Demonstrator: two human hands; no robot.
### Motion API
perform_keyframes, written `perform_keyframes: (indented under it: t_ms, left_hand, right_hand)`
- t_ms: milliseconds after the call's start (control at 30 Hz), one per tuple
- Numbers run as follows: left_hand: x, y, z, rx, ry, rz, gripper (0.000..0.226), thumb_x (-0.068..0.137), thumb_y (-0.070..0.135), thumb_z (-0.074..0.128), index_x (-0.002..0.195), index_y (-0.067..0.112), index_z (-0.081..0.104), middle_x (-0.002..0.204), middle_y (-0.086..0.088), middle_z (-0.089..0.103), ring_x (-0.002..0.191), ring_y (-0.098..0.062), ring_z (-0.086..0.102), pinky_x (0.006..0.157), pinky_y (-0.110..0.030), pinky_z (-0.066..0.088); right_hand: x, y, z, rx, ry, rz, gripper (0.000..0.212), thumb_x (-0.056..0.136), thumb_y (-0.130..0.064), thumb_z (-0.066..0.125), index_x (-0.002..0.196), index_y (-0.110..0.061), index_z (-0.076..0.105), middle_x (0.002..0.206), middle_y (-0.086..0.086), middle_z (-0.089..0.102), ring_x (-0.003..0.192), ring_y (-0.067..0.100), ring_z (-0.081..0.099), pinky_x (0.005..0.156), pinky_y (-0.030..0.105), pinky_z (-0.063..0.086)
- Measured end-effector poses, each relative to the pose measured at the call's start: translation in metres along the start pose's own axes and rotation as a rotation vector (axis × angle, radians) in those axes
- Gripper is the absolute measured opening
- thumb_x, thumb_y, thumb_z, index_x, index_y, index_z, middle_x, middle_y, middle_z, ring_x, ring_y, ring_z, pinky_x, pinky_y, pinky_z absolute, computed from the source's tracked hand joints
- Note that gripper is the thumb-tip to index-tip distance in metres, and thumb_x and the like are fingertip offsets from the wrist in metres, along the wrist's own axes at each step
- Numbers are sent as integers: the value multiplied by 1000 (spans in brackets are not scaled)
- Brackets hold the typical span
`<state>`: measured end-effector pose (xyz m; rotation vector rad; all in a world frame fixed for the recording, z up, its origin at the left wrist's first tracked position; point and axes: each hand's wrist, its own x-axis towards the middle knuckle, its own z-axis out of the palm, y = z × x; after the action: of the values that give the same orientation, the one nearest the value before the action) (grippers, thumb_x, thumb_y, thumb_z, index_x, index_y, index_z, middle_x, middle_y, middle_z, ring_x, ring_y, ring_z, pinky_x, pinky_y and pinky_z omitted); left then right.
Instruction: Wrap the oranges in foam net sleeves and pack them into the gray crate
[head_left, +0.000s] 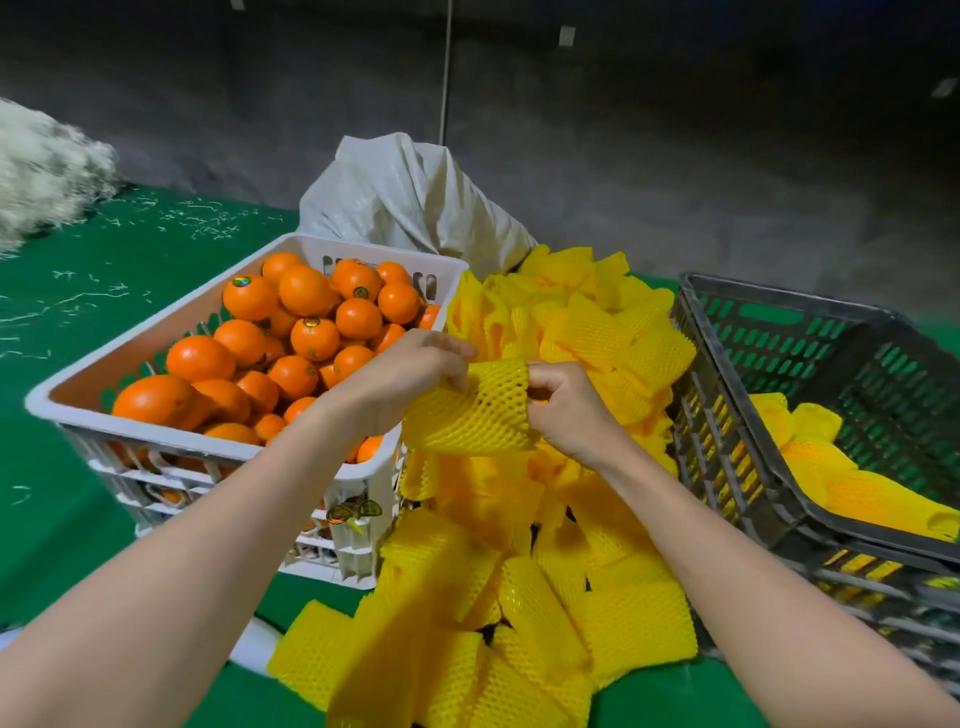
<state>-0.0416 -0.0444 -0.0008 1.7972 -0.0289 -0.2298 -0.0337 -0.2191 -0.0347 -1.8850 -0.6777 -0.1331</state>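
Two hands at frame center: left hand (415, 371) and right hand (563, 402) pinch opposite edges of foam net sleeve (475, 410) between them. Oranges (306, 332) in white crate (171, 441) left; gray crate (810, 332) right.

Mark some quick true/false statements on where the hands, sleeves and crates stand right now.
1. The left hand and right hand both grip one yellow foam sleeve. True.
2. The gray crate is empty. False: yellow sleeved pieces lie in it.
3. The white crate of oranges stands left of the sleeve pile. True.
4. The right hand holds a bare orange. False: it pinches the sleeve's edge.
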Motion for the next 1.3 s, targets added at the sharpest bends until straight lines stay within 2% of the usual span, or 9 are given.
perform_keyframes:
  t_ms: [100,267,400,500,600,800,900,1067,1300]
  left_hand:
    - [-13,0,-4,16,12,-4,33,84,-3,51,110,16,61,121,-8,56,113,-30,53,94,-41,45]
    - [-39,-8,-10,-127,31,-67,33,86,-6,45,105,14,64,108,-14,61,92,-29,62,65,-30,53]
    - [-63,-30,-17,-228,-11,-82,36,86,-9,40,98,13,66,87,-11,69,66,-21,69,48,-24,52]
    - [-81,-56,-20,-227,-3,-109,36,85,-7,46,74,16,71,74,-7,68,63,-18,67,52,-26,53]
    - [-93,-82,-20,-284,103,-220,31,83,-2,59,60,15,70,68,-8,66,61,-20,66,57,-30,51]
    - [-113,-109,-23,-441,36,-409,8,61,7,74,63,7,66,65,-11,65,55,-23,65,52,-29,52]
    - [-119,-119,-25,-487,8,-474,21,58,11,68,76,2,63,73,-15,68,60,-25,66,53,-29,53]
    - [-123,-131,-29,-585,14,-514,32,58,14,64,85,-1,60,77,-17,69,62,-28,66,55,-29,56]
    - [-120,-136,-22,-593,18,-482,34,62,9,72,89,1,54,71,-15,67,59,-24,65,54,-28,54]
  right_hand:
    - [0,-5,10,51,-59,-8,46,74,19,60,109,-11,63,98,-8,65,88,-13,60,78,11,46]
    - [-9,-11,22,81,-111,-28,48,73,21,61,104,-14,64,94,-2,67,84,9,65,75,25,52]
    - [-23,-20,37,156,-170,-88,42,70,17,65,102,-10,68,93,-9,69,88,-3,64,74,15,50]
    - [-41,-13,57,-50,-122,-223,20,68,13,70,83,0,74,81,9,66,78,17,62,63,28,50]
    - [-56,-1,74,-231,-98,-241,8,64,19,64,66,12,61,75,18,46,69,29,46,55,45,38]
    - [-68,7,97,-188,-178,-260,11,64,21,58,63,11,54,94,4,41,72,22,36,60,39,27]
    - [-71,8,106,-116,-307,-214,12,70,20,57,65,11,52,95,9,43,71,26,41,59,42,27]
    - [-73,0,112,-40,-387,-225,18,75,17,51,67,2,46,92,11,43,78,4,38,61,19,23]
    - [-81,-5,112,-200,-239,-316,19,60,14,46,68,-2,50,95,17,51,68,6,29,56,21,18]
